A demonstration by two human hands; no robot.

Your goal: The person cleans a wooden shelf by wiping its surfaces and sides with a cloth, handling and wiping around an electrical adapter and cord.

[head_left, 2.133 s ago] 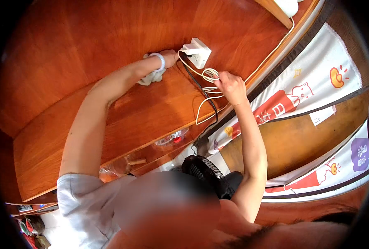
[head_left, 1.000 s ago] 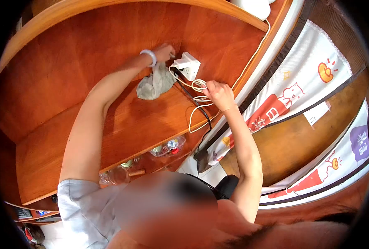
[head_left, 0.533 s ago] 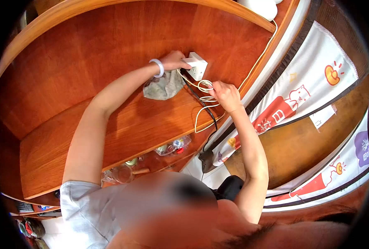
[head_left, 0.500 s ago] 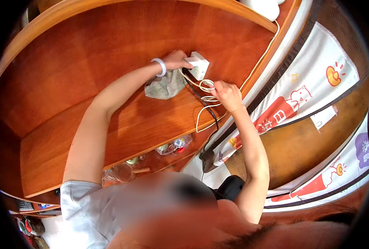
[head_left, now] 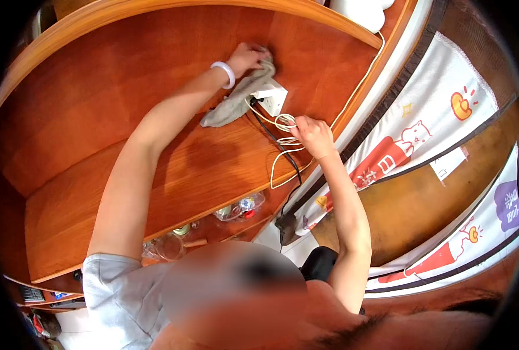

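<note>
On the left side, the left hand (head_left: 250, 56) is now higher than half a second before: it is no longer at the white socket block (head_left: 275, 101), but above it, at the wooden panel (head_left: 125, 70). So the contact seems to pass from the socket to the panel. The left arm reaches far over the shelf (head_left: 96, 198), elbow slightly bent. Its fingers are a little blurred, but they appear closed on the upper end of the grey cloth (head_left: 234, 106), which hangs slanting down beside the socket block. Further right, the black cable (head_left: 269, 133) goes down across the shelf. The right hand (head_left: 315, 135) stays almost in the same place, forearm rising steeply, fingers pinching the loops of the white cable (head_left: 278, 122).
</note>
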